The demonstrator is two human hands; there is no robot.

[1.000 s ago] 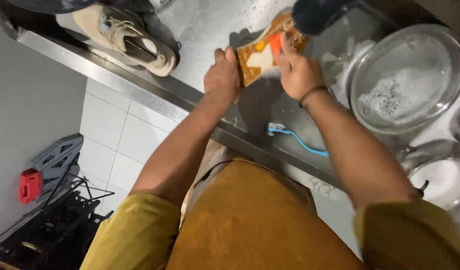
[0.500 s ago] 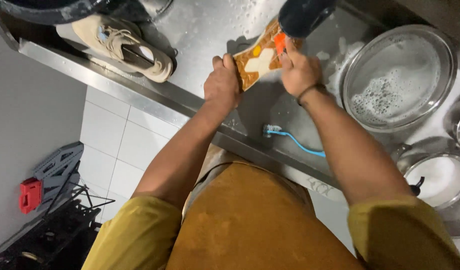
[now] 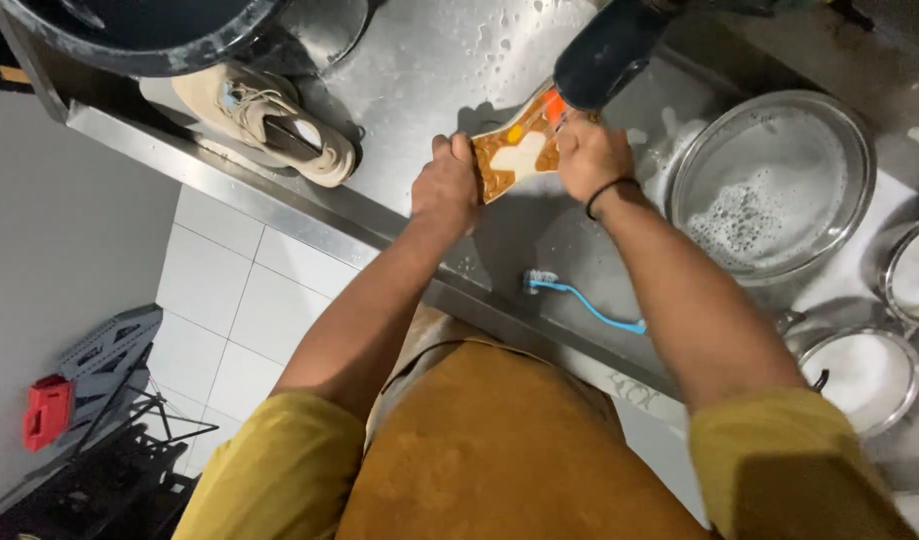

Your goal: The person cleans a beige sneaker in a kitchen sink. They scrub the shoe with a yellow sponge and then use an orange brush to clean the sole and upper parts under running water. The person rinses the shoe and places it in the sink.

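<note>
On the wet steel desk (image 3: 430, 60), a soapy basin (image 3: 775, 180) sits right and a beige shoe (image 3: 270, 120) waits far left; the left hand (image 3: 445, 185) and right hand (image 3: 590, 155) close their fingers on a brown-soled shoe (image 3: 515, 155), apparently mid-wash, near the idle blue toothbrush (image 3: 585, 300).
</note>
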